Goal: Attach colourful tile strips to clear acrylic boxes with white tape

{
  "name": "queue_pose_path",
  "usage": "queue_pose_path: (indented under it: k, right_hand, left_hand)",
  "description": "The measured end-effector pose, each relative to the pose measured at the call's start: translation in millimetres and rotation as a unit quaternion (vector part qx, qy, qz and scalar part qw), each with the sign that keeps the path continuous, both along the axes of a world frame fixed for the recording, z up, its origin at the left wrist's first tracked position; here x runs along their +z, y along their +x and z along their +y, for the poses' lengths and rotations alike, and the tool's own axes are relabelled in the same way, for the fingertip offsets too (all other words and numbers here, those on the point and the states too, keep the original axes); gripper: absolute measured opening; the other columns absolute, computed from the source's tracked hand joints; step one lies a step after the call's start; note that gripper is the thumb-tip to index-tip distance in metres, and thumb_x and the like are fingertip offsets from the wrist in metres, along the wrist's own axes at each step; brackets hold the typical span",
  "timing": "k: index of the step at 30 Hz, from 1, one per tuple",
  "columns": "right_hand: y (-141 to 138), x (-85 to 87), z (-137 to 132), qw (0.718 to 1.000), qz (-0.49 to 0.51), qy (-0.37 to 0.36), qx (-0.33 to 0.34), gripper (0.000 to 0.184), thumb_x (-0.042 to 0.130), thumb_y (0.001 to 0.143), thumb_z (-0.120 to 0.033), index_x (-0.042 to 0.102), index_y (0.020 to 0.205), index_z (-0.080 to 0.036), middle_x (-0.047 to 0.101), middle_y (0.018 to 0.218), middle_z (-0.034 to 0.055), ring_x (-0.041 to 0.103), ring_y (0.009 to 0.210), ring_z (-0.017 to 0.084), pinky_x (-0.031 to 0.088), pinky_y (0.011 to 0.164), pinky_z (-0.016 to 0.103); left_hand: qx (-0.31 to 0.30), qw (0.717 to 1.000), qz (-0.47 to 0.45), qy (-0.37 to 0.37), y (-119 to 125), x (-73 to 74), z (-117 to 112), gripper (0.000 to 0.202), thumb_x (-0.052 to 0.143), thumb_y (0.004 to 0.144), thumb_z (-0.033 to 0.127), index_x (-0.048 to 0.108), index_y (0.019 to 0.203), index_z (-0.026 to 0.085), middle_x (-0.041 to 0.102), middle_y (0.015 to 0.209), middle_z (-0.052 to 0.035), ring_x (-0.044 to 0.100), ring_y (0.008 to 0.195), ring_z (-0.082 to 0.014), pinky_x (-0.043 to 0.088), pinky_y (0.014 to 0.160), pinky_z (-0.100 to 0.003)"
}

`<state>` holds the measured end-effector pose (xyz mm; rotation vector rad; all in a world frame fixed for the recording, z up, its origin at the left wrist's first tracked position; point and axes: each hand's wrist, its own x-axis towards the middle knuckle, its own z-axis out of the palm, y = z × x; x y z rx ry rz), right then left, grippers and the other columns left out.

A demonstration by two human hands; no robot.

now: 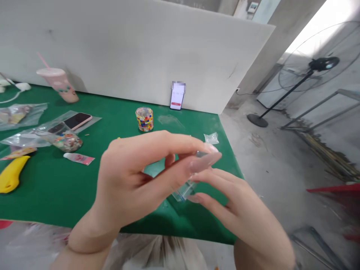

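My left hand [140, 176] is closed in a pinch, its thumb and index finger pressed together. Whatever sits between those fingertips is too small or hidden to name. Lower and to the right, my right hand [233, 198] grips a clear plastic box-like piece [182, 193] between thumb and fingers. Part of that piece is covered by both hands, so its full shape does not show. The fingertips of the two hands nearly meet above the green table [118, 210]. Beyond them stands a glass cup covered in colourful mosaic tiles [145, 120].
At left lie a yellow-handled tool [12, 176], a small tube [78, 158], a bag of mixed pieces [67, 141] and a phone [78, 121]. A pink tumbler [60, 86] and another phone [177, 96] stand behind. A small clear packet [211, 138] lies near the right edge.
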<state>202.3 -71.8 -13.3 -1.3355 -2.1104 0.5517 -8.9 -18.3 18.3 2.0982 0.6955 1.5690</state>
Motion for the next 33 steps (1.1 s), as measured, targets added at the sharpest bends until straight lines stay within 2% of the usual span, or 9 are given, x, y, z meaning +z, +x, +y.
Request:
queue_pose_path:
  k: [2, 5, 10, 13, 16, 19, 25, 28, 33]
  right_hand:
    - [-4, -30.4, -4, 0.999, -0.031, 0.004, -0.042, 0.026, 0.070, 0.102, -0.047, 0.076, 0.114, -0.025, 0.084, 0.117, 0.0087, 0.081, 0.103, 0.029, 0.067, 0.092, 0.046]
    - [-16, -76.3, -8, 0.997, -0.004, 0.062, -0.045, 0.039, 0.081, 0.093, -0.048, 0.073, 0.123, -0.023, 0.083, 0.122, 0.0108, 0.079, 0.113, 0.033, 0.045, 0.124, 0.070]
    - [-42, -110.9, -9, 0.987, 0.053, 0.117, -0.097, 0.019, 0.066, 0.102, -0.031, 0.071, 0.085, -0.024, 0.083, 0.089, 0.0073, 0.079, 0.093, 0.031, 0.033, 0.122, 0.083]
    - [-42, -102.4, -5, 0.974, 0.112, 0.138, -0.139, 0.026, 0.056, 0.104, -0.025, 0.066, 0.080, -0.024, 0.080, 0.079, 0.0043, 0.077, 0.079, 0.025, 0.040, 0.121, 0.075]
    - [-35, -81.6, -1, 0.958, 0.180, 0.142, -0.175, 0.033, 0.051, 0.108, -0.027, 0.061, 0.077, -0.023, 0.072, 0.069, 0.0001, 0.071, 0.064, 0.016, 0.064, 0.091, 0.043]
    - [-32, -58.8, 5, 0.939, 0.232, 0.158, -0.197, 0.049, 0.048, 0.112, -0.037, 0.051, 0.065, -0.023, 0.056, 0.053, -0.0048, 0.055, 0.047, 0.010, 0.047, 0.050, 0.023]
    - [-34, -22.4, 12, 0.909, 0.282, 0.214, -0.220, 0.068, 0.031, 0.113, -0.061, 0.054, 0.063, -0.022, 0.044, 0.050, -0.0045, 0.038, 0.042, 0.009, 0.029, 0.044, 0.027]
    - [-37, -10.9, 12, 0.889, 0.310, 0.251, -0.226, 0.061, 0.029, 0.112, -0.066, 0.070, 0.094, -0.024, 0.047, 0.057, -0.0044, 0.041, 0.044, 0.012, 0.029, 0.043, 0.028]
    - [-56, -7.3, 18, 0.832, 0.334, 0.359, -0.260, 0.061, 0.027, 0.111, -0.068, 0.067, 0.130, -0.025, 0.051, 0.067, -0.0028, 0.032, 0.041, 0.011, 0.022, 0.038, 0.027]
  left_hand:
    - [-0.012, 1.000, -0.001, -0.018, 0, -0.6, 2, 0.019, 0.077, 0.097, 0.014, 0.083, 0.101, 0.032, 0.086, 0.091, 0.0068, 0.075, 0.061, -0.0115, 0.061, 0.050, -0.023]
    - [-0.038, 0.998, -0.024, -0.038, 1, -0.3, 4, 0.022, 0.076, 0.097, 0.011, 0.083, 0.098, 0.032, 0.087, 0.093, 0.0084, 0.077, 0.063, -0.0106, 0.063, 0.052, -0.021]
    - [-0.074, 0.996, -0.025, -0.049, -7, 0.7, 6, 0.020, 0.076, 0.098, 0.010, 0.084, 0.100, 0.029, 0.085, 0.086, 0.0079, 0.076, 0.063, -0.0087, 0.064, 0.055, -0.017]
    - [-0.079, 0.995, -0.002, -0.053, -12, 4.1, 7, 0.019, 0.073, 0.100, 0.010, 0.083, 0.096, 0.027, 0.081, 0.077, 0.0084, 0.073, 0.060, -0.0067, 0.061, 0.056, -0.014]
    - [-0.091, 0.995, 0.018, -0.038, -13, 10.7, 3, 0.018, 0.071, 0.102, 0.013, 0.077, 0.088, 0.024, 0.076, 0.069, 0.0087, 0.069, 0.055, -0.0050, 0.055, 0.051, -0.012]
    - [-0.086, 0.992, 0.082, -0.035, -8, 15.4, -6, 0.027, 0.063, 0.105, 0.015, 0.068, 0.080, 0.022, 0.066, 0.060, 0.0090, 0.058, 0.048, -0.0045, 0.046, 0.045, -0.014]
    - [-0.061, 0.986, 0.153, -0.038, 9, 6.0, -25, 0.031, 0.044, 0.111, 0.013, 0.047, 0.082, 0.022, 0.044, 0.064, 0.0094, 0.040, 0.048, -0.0051, 0.033, 0.043, -0.016]
    - [-0.036, 0.986, 0.161, 0.002, 15, -1.3, -29, 0.029, 0.041, 0.111, 0.012, 0.044, 0.084, 0.023, 0.043, 0.065, 0.0100, 0.039, 0.048, -0.0056, 0.032, 0.044, -0.017]
    - [0.028, 0.985, 0.154, 0.070, 29, -13.7, -32, 0.027, 0.036, 0.112, 0.014, 0.039, 0.087, 0.024, 0.040, 0.062, 0.0108, 0.037, 0.043, -0.0069, 0.026, 0.042, -0.020]
